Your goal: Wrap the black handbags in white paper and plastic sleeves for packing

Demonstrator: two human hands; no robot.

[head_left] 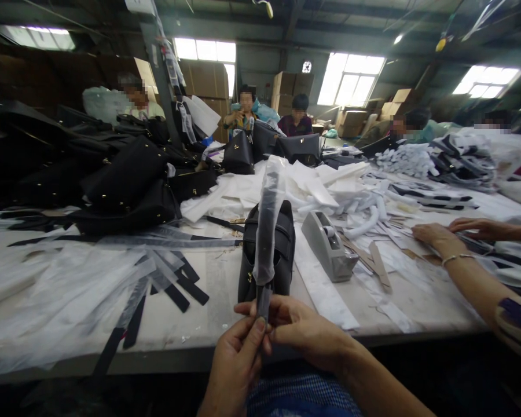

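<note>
Both my hands meet at the lower end of a black bag strap (267, 226), whose upper length is sheathed in a clear plastic sleeve. My left hand (238, 353) pinches the strap end between thumb and fingers. From the right, my right hand (301, 327) closes around the same end, its fingertips partly hidden behind it. Just beyond stands a black handbag (284, 237) with gold fittings, partly covered by the strap. A grey tape dispenser (327, 246) sits to the right of the bag.
Black bags (125, 174) are heaped at the left, with plastic-sleeved straps (173, 284) in front. White foam sheets (325, 179) pile up behind the handbag. At the right, a co-worker's hands (434, 238) rest over straps; other people sit across the table.
</note>
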